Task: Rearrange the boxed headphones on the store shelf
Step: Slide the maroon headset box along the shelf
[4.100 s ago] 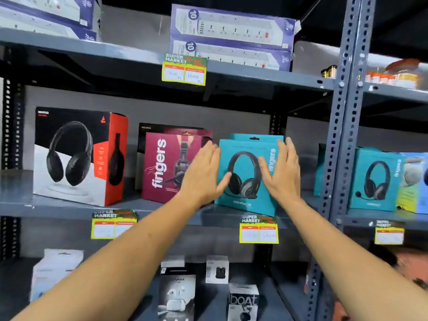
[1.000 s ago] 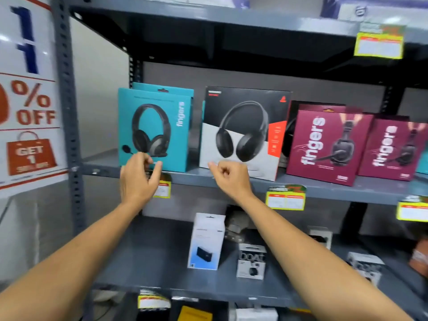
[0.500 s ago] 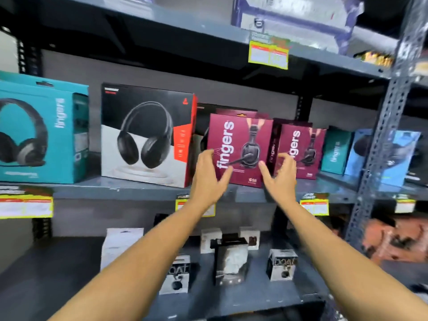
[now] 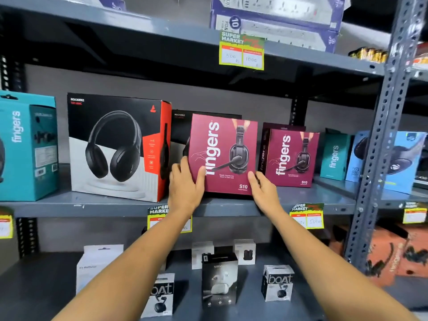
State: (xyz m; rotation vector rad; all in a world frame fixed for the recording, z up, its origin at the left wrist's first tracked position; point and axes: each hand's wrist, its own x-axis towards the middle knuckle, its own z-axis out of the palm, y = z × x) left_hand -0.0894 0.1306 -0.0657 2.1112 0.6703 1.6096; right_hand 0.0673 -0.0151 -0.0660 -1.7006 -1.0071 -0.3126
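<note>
In the head view, both hands are on one maroon "fingers" S10 headset box point(image 4: 223, 154), which stands at the front of the middle shelf point(image 4: 231, 208). The left hand point(image 4: 185, 184) is wrapped around the lower left edge of the box: the thumb lies on the front face and the other fingers point(image 4: 185, 159) go behind the left side. The right hand point(image 4: 264, 185) is at the lower right corner, fingers half open and curved, the thumb touching the front face near the corner. So the box is pinched between the two hands, but I cannot tell if it is lifted or resting on the shelf, because its bottom edge is at the shelf lip.

Just beside it on the left stands the large black and red Rockerz headphone box point(image 4: 118, 147), and a second black Rockerz box point(image 4: 180, 128) is partly hidden behind the maroon one. On the right, a little apart, stands a second maroon S10 box point(image 4: 291, 156), then a teal "fingers" box point(image 4: 334, 155).

What could go wrong, in my judgement: the grip is low on the box, so the top may tip forward and fall off the shelf edge. If the box slides to the right, it may push the second maroon box. A movement to the left may knock the red side of the big box.
</note>
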